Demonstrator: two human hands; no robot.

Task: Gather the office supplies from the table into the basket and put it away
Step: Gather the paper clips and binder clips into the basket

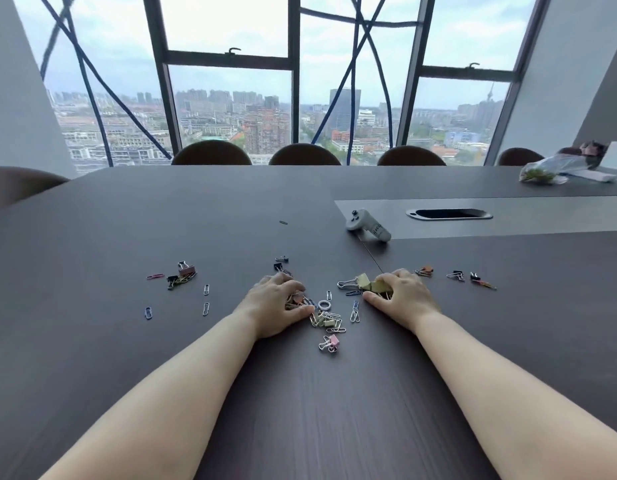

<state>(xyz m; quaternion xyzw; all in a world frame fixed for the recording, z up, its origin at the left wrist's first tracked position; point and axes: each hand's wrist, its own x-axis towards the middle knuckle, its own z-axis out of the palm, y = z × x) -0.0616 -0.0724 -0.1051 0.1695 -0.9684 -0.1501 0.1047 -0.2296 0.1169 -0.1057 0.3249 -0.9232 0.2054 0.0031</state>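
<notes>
Paper clips and binder clips lie scattered over the dark table (300, 393). My left hand (274, 303) is curled over a small heap of clips (295, 301), fingers closed around them. My right hand (400, 294) is cupped on olive binder clips (364, 281). Between the hands lie a white ring (324, 304), more mixed clips (328, 322) and a pink binder clip (333, 342). Another cluster (182, 275) sits to the left, and loose clips (456, 275) lie to the right. No basket is in view.
A white hand controller (367, 227) lies beyond the clips, next to a cable slot (449, 214) in a grey panel. A plastic bag (549, 171) rests at the far right. Chair backs (304, 154) line the far edge under the windows.
</notes>
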